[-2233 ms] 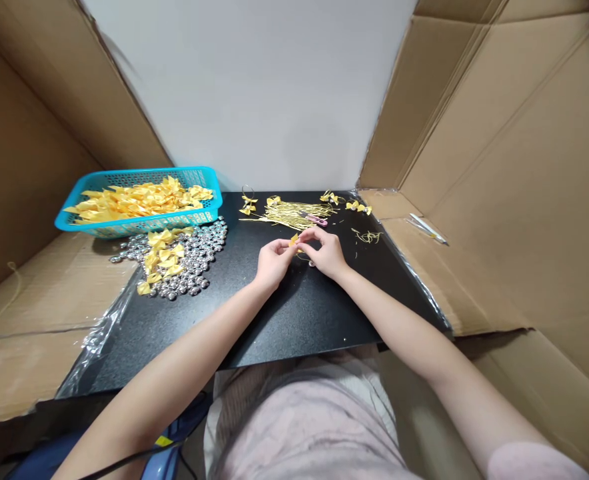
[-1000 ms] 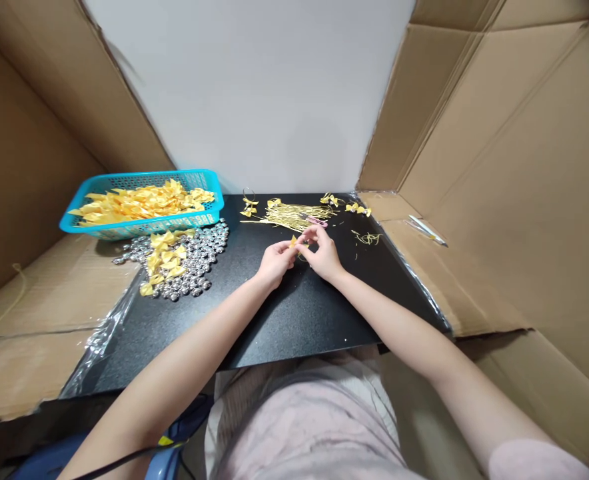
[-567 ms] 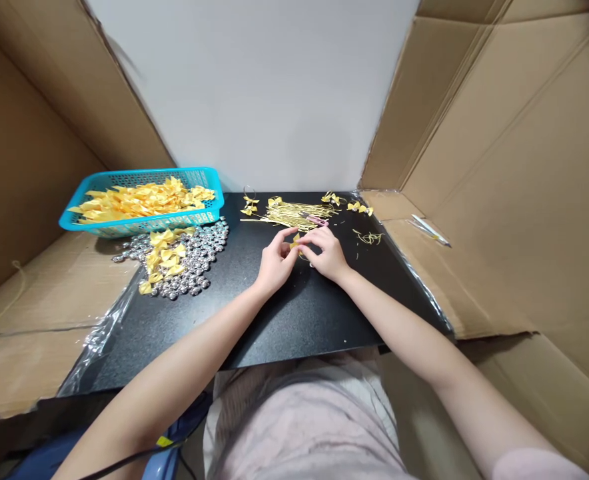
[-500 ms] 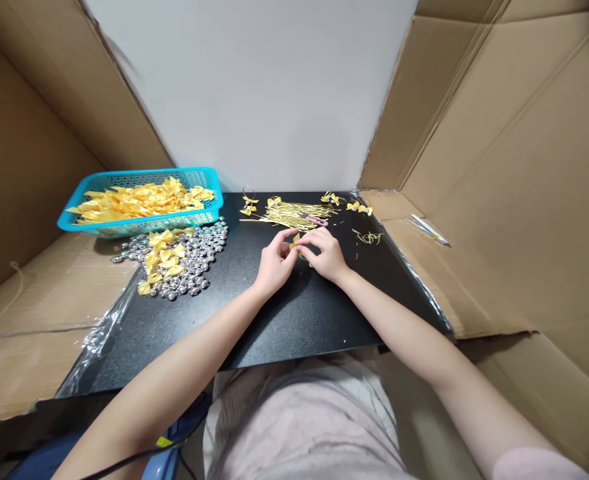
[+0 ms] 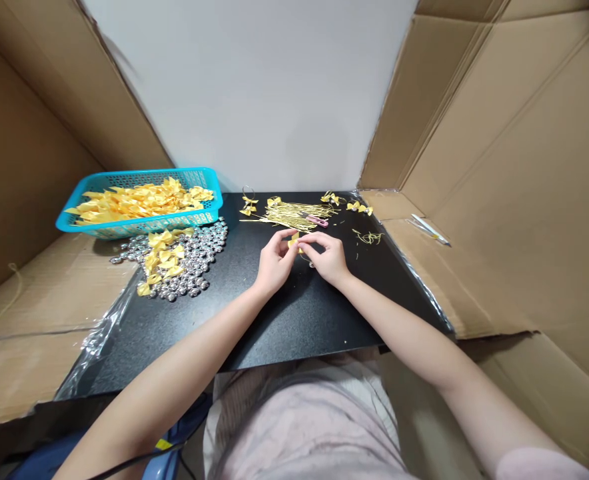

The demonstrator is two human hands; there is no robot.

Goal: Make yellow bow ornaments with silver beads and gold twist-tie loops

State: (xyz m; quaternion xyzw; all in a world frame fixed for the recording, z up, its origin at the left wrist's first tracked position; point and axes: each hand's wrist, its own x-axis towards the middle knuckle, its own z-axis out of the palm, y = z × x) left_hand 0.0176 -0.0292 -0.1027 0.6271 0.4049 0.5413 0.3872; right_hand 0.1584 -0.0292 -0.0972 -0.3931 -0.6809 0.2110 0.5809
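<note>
Hardly anything is shifting since a moment ago: both hands are keeping together, with only the fingers working slightly.

Head view: the left hand and right hand are meeting over the black worktop, well to the right of the blue basket and a little nearer the person. Between them a small yellow bow is being held just above the worktop. The left grip is pinching the bow with thumb and forefinger from one side, and the right grip is pinching it from the other, with the fingertips pressed close together. Whether a wire is also being held is too small to tell.

A heap of yellow bows is filling the basket. Silver beads are lying in a spread just in front of the basket, with loose bows lying on top of them. Gold wires are lying in a bundle to the right of the basket, beyond the hands, with a pink tool resting on them. Cardboard is standing well to the right of the basket.
</note>
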